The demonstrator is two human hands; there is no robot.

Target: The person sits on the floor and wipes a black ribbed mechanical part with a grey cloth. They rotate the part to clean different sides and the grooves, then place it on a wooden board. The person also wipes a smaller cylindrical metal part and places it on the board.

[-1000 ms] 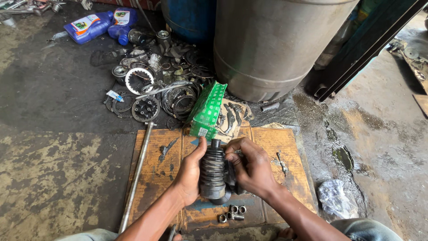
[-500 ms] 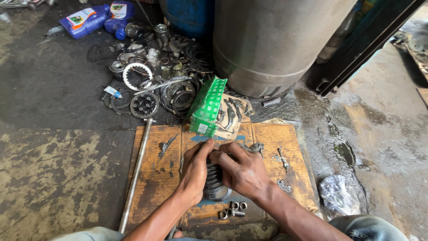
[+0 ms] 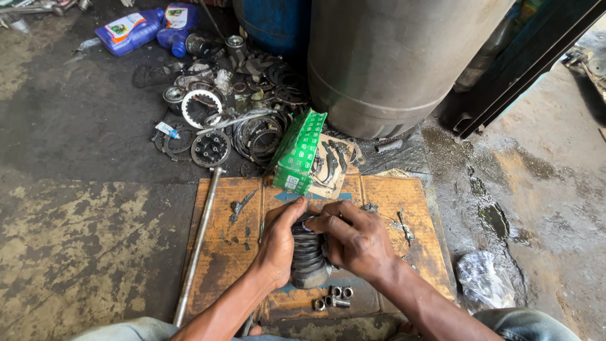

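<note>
While the left hand (image 3: 278,246) clasps the ribbed boot (image 3: 307,262) steady on the board (image 3: 404,208), right hand (image 3: 356,243) fingers (image 3: 325,222) pinch its top.

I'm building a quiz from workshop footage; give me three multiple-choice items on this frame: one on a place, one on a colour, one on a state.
1. Where does the green box lie?
A. at the far edge of the wooden board
B. on top of the grey drum
C. beside the plastic bag

2. What colour is the bottle at top left?
A. red
B. blue
C. yellow

3. How is the ribbed rubber boot held?
A. lying untouched
B. by one hand only
C. gripped by both hands

Answers: 1 A, the box rests at the board's far edge; 2 B, its body is blue; 3 C, the left hand and right hand both clasp it.
</note>
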